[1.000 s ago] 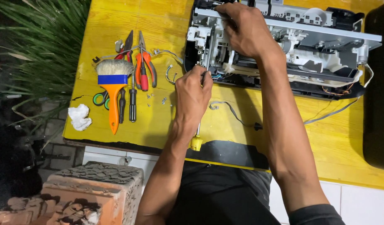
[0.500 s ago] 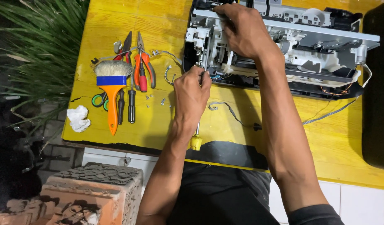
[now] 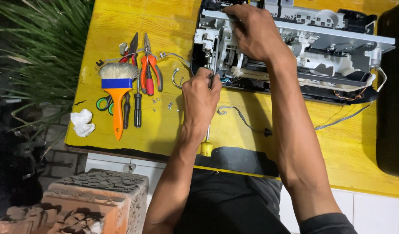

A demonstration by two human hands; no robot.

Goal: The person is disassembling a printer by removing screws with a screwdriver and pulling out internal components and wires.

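An opened printer (image 3: 329, 52), its cover off, lies on a yellow table (image 3: 173, 26) with its grey metal frame and white plastic parts bare. My right hand (image 3: 253, 32) grips the frame's top rail near the left end. My left hand (image 3: 201, 97) is at the printer's front left corner. Its fingertips pinch something small there, too small to name. A screwdriver with a yellow handle (image 3: 207, 148) lies under my left wrist, shaft pointing toward the printer.
Left of my hands lie an orange-handled brush (image 3: 117, 93), red pliers (image 3: 148, 71), dark screwdrivers (image 3: 137, 110), green-handled scissors (image 3: 105, 104), loose screws (image 3: 162, 104) and a white wad (image 3: 82, 122). A grey cable (image 3: 245, 121) trails over the table. A black case (image 3: 392, 95) stands right, bricks (image 3: 95, 195) below.
Both hands have stayed almost where they were. My left hand's fingers have shifted slightly at the printer's corner.
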